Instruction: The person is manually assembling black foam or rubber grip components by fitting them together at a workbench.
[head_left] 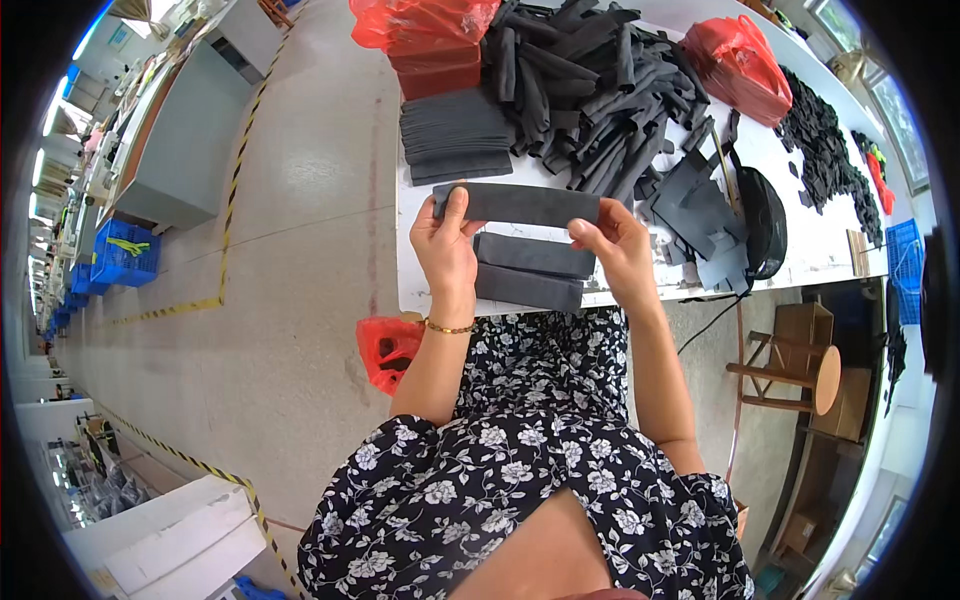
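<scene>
A dark grey strip of sheet material (530, 205) is stretched level between my two hands, above the near edge of the white table (408, 272). My left hand (447, 238) pinches its left end, thumb on top. At the other end, my right hand (620, 250) is closed on the strip with thumb and fingers. Below it, two similar dark strips (530, 288) lie one in front of the other on the table. Just beyond my left hand sits a neat stack of grey strips (455, 132). A large loose heap of curled dark strips (590, 90) covers the table's far middle.
Red plastic bags (737, 68) stand on the table, one (430, 45) at the far left. Flat grey pieces (695, 215) lie beside a black rounded object (765, 222) at right. A red bag (388, 352) is by the table's left corner; a wooden stool (825, 380) stands right.
</scene>
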